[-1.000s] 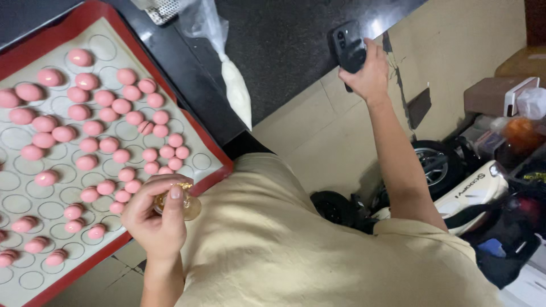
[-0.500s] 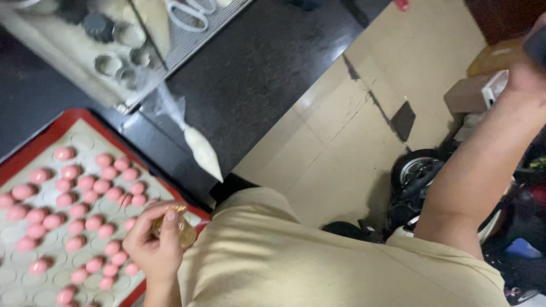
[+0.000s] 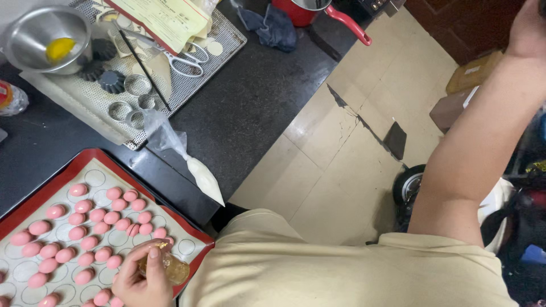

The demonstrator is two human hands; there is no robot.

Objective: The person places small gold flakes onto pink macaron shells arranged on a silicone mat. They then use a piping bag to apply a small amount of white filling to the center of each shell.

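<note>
Down low, left hand [image 3: 142,281] closed around a small round golden jar [image 3: 166,266], over the red tray [image 3: 68,170] of pink cookie rounds [image 3: 91,215]. Up high, right hand [image 3: 526,31] mostly out of view. Cannot tell if open or closed.

Layout, head view: red-rimmed baking tray [image 3: 34,196] at lower left of dark stone counter [image 3: 250,108], rows of pink round shells [image 3: 91,227] on its mat. Clear piping bag of white cream [image 3: 196,170] just right of tray, tip over counter edge. Perforated metal sheet [image 3: 224,42] behind, bearing steel scissors [image 3: 187,57] and small ring cutters [image 3: 128,102]. Steel bowl with yellow yolk [image 3: 45,37] far left. Red-handled saucepan [image 3: 318,8] at rear right.
</note>
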